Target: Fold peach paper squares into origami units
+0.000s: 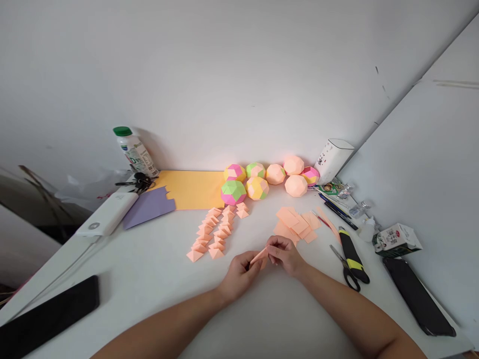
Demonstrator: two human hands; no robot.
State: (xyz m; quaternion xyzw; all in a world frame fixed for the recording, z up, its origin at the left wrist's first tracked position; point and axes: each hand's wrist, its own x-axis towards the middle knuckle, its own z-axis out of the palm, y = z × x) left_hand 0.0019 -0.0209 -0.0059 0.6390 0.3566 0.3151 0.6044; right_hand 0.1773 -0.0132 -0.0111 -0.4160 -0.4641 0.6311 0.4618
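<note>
Between my two hands is a small piece of peach paper (259, 255), tilted and seen nearly edge-on. My left hand (241, 271) pinches its lower left end, and my right hand (285, 254) grips the upper right end with thumb and fingers. Just beyond my right hand lies a loose pile of flat peach paper pieces (295, 224). To the left of my hands, folded peach paper units (202, 237) stand in overlapping rows. Several faceted paper balls (233, 192) in pink, green, yellow and peach sit against the wall.
Yellow card (194, 189) and purple card (147, 209) lie at the back left, near a power bank (108, 212) and a bottle (136, 152). Scissors (347, 271), a utility knife (353, 257), pens (339, 212) and a small carton (397, 240) are at right. Dark phones (419, 296) lie at both sides.
</note>
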